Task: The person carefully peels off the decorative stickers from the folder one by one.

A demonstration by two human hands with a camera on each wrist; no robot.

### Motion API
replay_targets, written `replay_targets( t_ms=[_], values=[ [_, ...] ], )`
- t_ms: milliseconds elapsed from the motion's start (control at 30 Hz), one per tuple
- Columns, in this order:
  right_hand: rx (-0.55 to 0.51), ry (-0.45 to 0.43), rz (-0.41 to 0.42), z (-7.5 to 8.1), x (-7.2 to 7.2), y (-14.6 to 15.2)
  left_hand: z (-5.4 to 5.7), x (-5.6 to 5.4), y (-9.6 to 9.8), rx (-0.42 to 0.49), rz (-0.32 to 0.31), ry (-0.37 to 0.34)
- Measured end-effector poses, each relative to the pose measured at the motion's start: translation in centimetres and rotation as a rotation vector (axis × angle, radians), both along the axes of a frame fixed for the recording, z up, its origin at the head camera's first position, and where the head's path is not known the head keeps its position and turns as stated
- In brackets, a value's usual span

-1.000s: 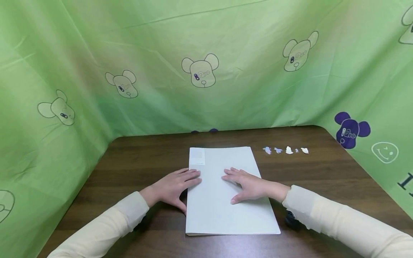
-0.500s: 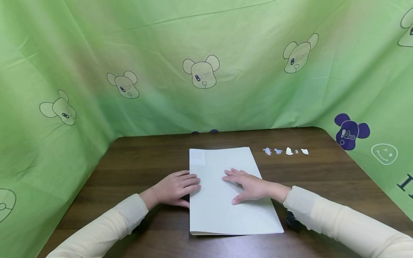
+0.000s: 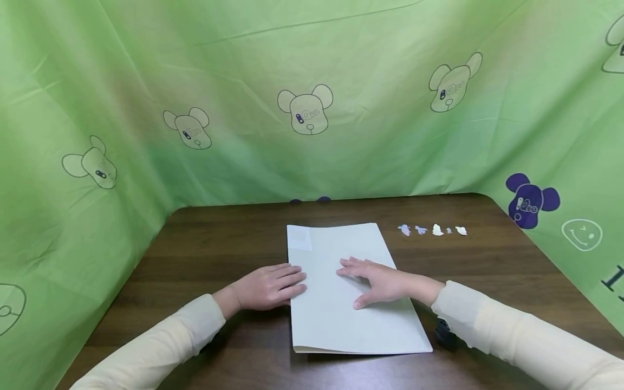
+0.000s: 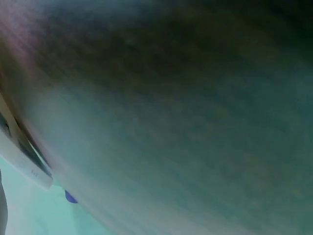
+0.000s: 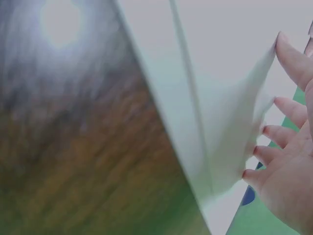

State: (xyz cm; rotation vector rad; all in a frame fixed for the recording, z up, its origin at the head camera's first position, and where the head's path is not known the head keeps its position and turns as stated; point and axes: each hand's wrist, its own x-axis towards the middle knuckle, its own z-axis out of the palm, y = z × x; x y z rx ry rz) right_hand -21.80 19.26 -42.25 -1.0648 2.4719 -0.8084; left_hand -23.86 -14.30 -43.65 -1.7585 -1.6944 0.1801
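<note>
A large white folder [image 3: 336, 325] lies flat on the brown wooden table [image 3: 229, 233], its front edge slightly parted at the left corner. My left hand [image 3: 270, 287] rests across the folder's left edge, fingers on top and thumb hidden beneath the palm. My right hand [image 3: 377, 280] lies spread on the folder's right half, thumb apart from the fingers. In the right wrist view that hand [image 5: 293, 161] has its fingertips on the pale surface. A blurred dark surface fills most of the left wrist view.
Several small flat cut-out shapes [image 3: 437, 229], white and bluish-purple, lie in a row at the back right. A faint rectangular label [image 3: 299, 238] marks the folder's top left corner. Green cloth [image 3: 244, 162] printed with bear heads hangs behind and beside the table.
The folder has shifted slightly right, most at its near left corner. My left thumb has tucked in out of sight as that hand moved slightly right. The right hand stays nearly still.
</note>
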Motion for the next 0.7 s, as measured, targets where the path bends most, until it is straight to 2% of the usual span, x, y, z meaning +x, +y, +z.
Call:
replay_targets(
  t_ms=[167,333,467,567,700],
  values=[
    [-0.005,-0.037,0.004,0.8,0.8,-0.8,0.1,-0.1,0.2,0.035,0.006,-0.002],
    [-0.021,-0.009,0.026,1.3,1.2,-1.6,0.2,-0.1,0.5,0.138,0.038,-0.121],
    [-0.067,-0.013,0.028,1.7,1.3,-1.9,0.2,0.2,0.6,0.271,0.143,-0.264],
    [-0.094,-0.02,0.023,1.7,1.4,-2.1,0.1,0.5,0.7,0.366,0.254,-0.386],
    [-0.107,-0.019,0.014,1.7,1.4,-2.2,-0.1,1.1,0.8,0.449,0.396,-0.576]
  ],
)
